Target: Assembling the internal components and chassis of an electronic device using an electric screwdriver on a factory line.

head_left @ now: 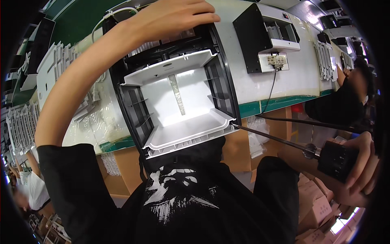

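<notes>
Forearm [79,79], white compartment [185,129], strip [177,95] inside

Open black-framed cabinet [189,129], screwdriver [310,151] at corner

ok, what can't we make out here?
All in head view:
Long metal-shafted screwdriver with black grip: tip too small to tell whether it meets a screw.
Bare left hand: palm hidden by the hand's own back; contact unclear.
Black-and-white boxy plastic housing: upper left corner covered by left forearm.
Black-clad co-worker at right: hand too small to read.
</notes>
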A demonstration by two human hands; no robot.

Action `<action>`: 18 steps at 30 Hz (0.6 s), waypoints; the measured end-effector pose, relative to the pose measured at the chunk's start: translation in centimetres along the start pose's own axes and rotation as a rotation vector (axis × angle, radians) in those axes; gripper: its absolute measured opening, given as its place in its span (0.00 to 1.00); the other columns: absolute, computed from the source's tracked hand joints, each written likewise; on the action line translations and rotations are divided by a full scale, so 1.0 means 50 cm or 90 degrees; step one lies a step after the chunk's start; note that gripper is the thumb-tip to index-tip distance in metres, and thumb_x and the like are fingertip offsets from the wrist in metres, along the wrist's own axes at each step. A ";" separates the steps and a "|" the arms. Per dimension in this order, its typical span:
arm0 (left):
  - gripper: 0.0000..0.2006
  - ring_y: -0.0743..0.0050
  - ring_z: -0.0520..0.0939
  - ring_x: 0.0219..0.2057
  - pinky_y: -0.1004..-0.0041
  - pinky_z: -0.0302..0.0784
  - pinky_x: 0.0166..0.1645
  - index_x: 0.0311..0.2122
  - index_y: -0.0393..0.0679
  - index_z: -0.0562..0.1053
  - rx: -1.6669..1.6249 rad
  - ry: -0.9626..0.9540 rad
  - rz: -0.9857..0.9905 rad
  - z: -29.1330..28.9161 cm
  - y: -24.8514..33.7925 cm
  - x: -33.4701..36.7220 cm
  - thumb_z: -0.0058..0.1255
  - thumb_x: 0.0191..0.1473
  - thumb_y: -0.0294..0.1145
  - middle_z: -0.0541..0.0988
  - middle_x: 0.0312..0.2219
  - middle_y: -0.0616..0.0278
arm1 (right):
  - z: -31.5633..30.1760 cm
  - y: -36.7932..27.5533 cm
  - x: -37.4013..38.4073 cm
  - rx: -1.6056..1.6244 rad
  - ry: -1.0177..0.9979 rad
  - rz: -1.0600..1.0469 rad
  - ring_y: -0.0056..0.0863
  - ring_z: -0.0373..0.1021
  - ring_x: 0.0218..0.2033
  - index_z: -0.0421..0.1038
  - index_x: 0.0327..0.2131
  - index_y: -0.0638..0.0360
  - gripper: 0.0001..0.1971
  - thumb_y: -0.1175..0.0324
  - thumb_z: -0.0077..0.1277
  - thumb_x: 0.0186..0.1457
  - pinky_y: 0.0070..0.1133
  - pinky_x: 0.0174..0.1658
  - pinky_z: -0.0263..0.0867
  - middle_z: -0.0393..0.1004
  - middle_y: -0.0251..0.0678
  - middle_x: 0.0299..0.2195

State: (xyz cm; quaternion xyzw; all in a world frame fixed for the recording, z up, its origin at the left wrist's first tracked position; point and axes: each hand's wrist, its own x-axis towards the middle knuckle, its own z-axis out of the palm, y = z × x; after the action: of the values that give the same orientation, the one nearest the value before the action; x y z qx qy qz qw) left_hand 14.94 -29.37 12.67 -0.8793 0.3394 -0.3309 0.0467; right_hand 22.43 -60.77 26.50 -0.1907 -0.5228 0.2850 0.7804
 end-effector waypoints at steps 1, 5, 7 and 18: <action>0.14 0.60 0.75 0.39 0.68 0.70 0.44 0.42 0.40 0.69 -0.030 0.063 -0.023 -0.008 0.004 -0.006 0.47 0.47 0.25 0.75 0.36 0.55 | 0.000 0.001 -0.004 -0.021 -0.006 0.020 0.27 0.66 0.16 0.62 0.39 0.66 0.13 0.66 0.46 0.56 0.22 0.24 0.70 0.64 0.37 0.18; 0.15 0.59 0.74 0.42 0.68 0.70 0.47 0.43 0.41 0.69 -0.101 -0.183 -0.232 -0.088 0.053 -0.024 0.48 0.46 0.25 0.74 0.41 0.55 | -0.014 0.006 -0.036 -0.109 -0.025 0.100 0.22 0.66 0.16 0.61 0.30 0.61 0.13 0.63 0.53 0.51 0.16 0.22 0.69 0.65 0.32 0.18; 0.18 0.60 0.73 0.46 0.68 0.68 0.52 0.43 0.45 0.70 -0.087 -0.241 -0.360 -0.111 0.074 -0.036 0.52 0.43 0.27 0.73 0.41 0.52 | -0.020 0.008 -0.051 -0.153 -0.036 0.137 0.19 0.66 0.16 0.61 0.26 0.58 0.14 0.62 0.57 0.48 0.13 0.21 0.68 0.65 0.29 0.17; 0.09 0.73 0.71 0.20 0.76 0.62 0.23 0.20 0.37 0.70 -0.244 0.074 -0.844 -0.138 0.235 -0.093 0.38 0.36 0.12 0.71 0.18 0.62 | 0.062 0.126 -0.093 -0.253 0.055 0.145 0.30 0.67 0.19 0.64 0.34 0.63 0.22 0.51 0.49 0.50 0.23 0.25 0.69 0.69 0.41 0.22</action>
State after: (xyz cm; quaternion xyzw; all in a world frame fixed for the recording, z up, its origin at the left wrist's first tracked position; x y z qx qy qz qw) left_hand 1.51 -34.46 11.86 -0.8748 -0.2154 -0.2704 -0.3396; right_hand 16.65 -58.92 20.64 -0.4106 -0.5098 0.2544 0.7119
